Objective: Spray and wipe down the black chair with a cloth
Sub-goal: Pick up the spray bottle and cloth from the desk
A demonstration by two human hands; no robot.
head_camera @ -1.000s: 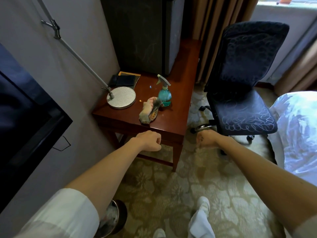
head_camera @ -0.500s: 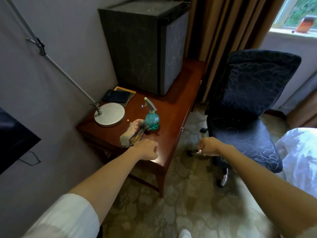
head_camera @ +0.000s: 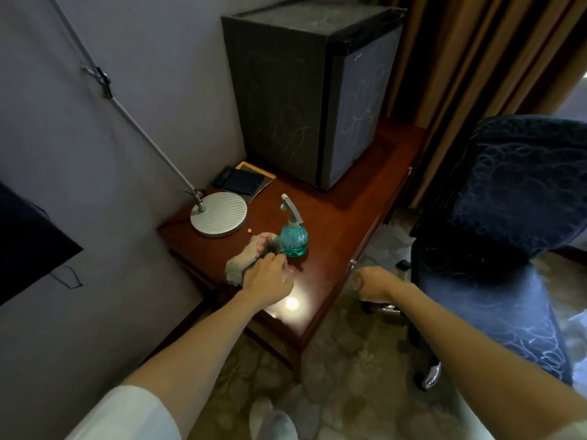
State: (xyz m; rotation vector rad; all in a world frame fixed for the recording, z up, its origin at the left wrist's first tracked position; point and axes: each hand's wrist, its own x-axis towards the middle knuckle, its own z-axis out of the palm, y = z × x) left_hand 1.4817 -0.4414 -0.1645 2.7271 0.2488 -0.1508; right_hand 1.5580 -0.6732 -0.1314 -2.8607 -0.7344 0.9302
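Black chair (head_camera: 495,217): frame right, unwiped. Cloth (head_camera: 244,258): on table (head_camera: 343,223) beside spray bottle (head_camera: 293,239); my left grip (head_camera: 266,277) is on it, whether pinching I cannot tell. My right grip (head_camera: 371,282): curled, empty, likely spare for the bottle.

The black chair (head_camera: 521,192) stands upright just right of the wooden table (head_camera: 349,217). Pale swirls cover its dark fabric seat and backrest, and it rests on a chromed wheeled base. A spray bottle (head_camera: 293,239) stands upright on the table, with a round teal body and a grey trigger head. A crumpled pale cloth (head_camera: 251,257) with pink marks lies against the bottle's left side. The left hand (head_camera: 266,277) grips the cloth's near edge.
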